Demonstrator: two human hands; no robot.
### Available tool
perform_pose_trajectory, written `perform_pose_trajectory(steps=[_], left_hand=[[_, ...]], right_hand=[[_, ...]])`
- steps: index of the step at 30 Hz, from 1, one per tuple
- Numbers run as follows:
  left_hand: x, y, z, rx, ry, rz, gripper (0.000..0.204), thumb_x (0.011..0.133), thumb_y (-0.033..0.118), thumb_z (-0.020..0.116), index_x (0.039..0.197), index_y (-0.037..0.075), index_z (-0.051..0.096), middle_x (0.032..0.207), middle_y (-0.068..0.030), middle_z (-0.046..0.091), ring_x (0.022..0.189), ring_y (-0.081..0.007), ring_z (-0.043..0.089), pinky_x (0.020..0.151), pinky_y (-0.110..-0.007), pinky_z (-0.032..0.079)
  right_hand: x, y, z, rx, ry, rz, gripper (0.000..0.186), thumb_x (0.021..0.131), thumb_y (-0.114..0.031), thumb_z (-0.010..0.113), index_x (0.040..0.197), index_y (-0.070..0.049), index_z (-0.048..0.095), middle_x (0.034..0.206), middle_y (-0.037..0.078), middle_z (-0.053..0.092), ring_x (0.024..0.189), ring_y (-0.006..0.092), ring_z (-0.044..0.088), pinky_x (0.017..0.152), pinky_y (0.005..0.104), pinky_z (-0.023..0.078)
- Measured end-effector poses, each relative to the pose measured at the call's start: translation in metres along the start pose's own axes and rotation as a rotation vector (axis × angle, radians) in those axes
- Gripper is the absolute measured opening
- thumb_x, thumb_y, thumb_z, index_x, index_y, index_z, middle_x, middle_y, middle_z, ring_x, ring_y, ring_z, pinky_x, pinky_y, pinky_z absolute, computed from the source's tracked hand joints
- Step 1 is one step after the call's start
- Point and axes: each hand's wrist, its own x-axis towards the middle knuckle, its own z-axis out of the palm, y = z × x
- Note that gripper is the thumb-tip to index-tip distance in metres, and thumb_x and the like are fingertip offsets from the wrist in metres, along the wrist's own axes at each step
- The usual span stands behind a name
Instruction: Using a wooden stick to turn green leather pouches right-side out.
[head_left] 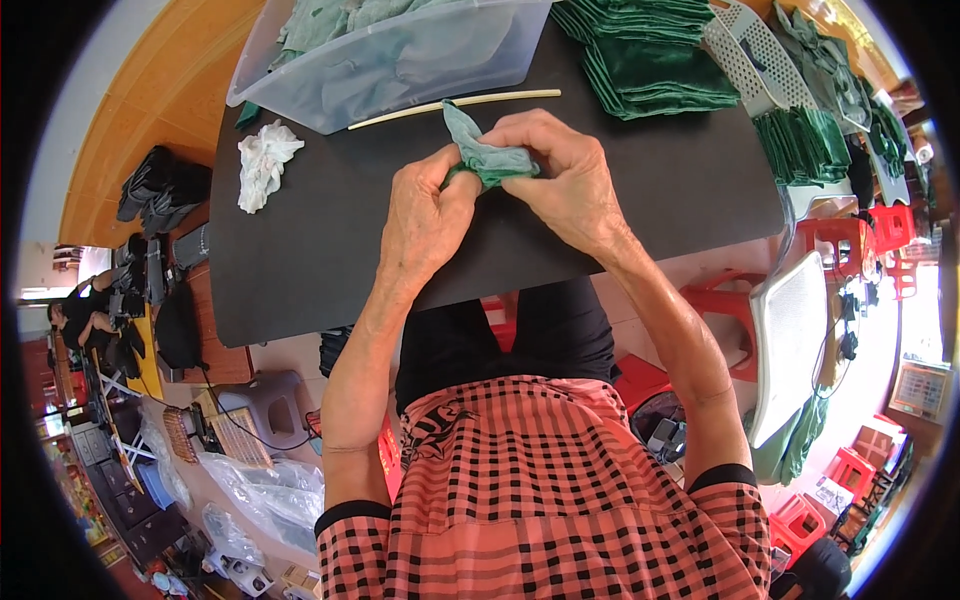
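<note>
Between my hands, above the dark table (330,240), is a small green cloth piece (492,160), with a pale green side and a darker satin-like edge. My left hand (432,212) pinches its left end between thumb and bent fingers. On the other end, my right hand (562,170) grips it with thumb below and fingers curled over the top. One pale flap of the cloth sticks up between the hands. My fingers hide part of it, so its full shape does not show.
A translucent plastic bin (400,75) of pale green cloth pieces stands at the back, with a thin pale stick (455,108) before it. Left lies a crumpled white cloth (267,166). Stacked dark green fabric pieces (655,75) lie back right, beside a white perforated basket (750,60).
</note>
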Motion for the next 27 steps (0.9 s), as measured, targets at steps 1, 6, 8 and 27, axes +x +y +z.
perform_pose_trajectory(steps=[1,6,8,27], left_hand=[[0.000,-0.002,0.000,0.000,-0.002,-0.004,0.017,0.081,0.009,0.047,0.084,-0.002,0.059,0.064,-0.0022,0.054,0.061,-0.0089,0.049,0.059,-0.026,0.040],[0.003,0.002,-0.001,-0.057,0.018,-0.037,0.016,0.082,0.010,0.050,0.085,-0.001,0.060,0.062,-0.0088,0.051,0.059,-0.0130,0.045,0.057,-0.031,0.040],[0.005,-0.001,-0.005,-0.069,0.005,-0.041,0.015,0.082,0.010,0.050,0.085,-0.001,0.060,0.062,-0.0078,0.050,0.059,-0.0125,0.045,0.057,-0.030,0.039],[0.007,-0.019,-0.012,-0.346,-0.274,0.014,0.029,0.081,0.005,0.047,0.103,0.000,0.064,0.082,-0.0004,0.060,0.075,-0.0087,0.052,0.068,-0.021,0.041]], right_hand=[[0.000,0.001,-0.001,0.001,0.000,0.004,0.029,0.073,0.004,0.068,0.100,-0.005,0.070,0.089,0.004,0.068,0.078,0.0113,0.063,0.074,0.0266,0.051],[0.004,-0.011,-0.004,-0.173,-0.030,0.044,0.029,0.073,0.001,0.068,0.101,-0.007,0.071,0.088,0.003,0.069,0.079,0.0112,0.063,0.075,0.0262,0.051],[0.002,-0.015,-0.002,-0.160,-0.040,0.057,0.029,0.075,0.003,0.066,0.101,-0.007,0.072,0.088,0.000,0.067,0.079,0.0079,0.060,0.072,0.0219,0.048],[0.004,0.004,-0.020,1.174,-0.683,0.606,0.056,0.093,-0.050,0.054,0.123,-0.004,0.037,0.086,0.005,0.055,0.041,-0.0021,0.020,0.037,0.0148,0.015]])
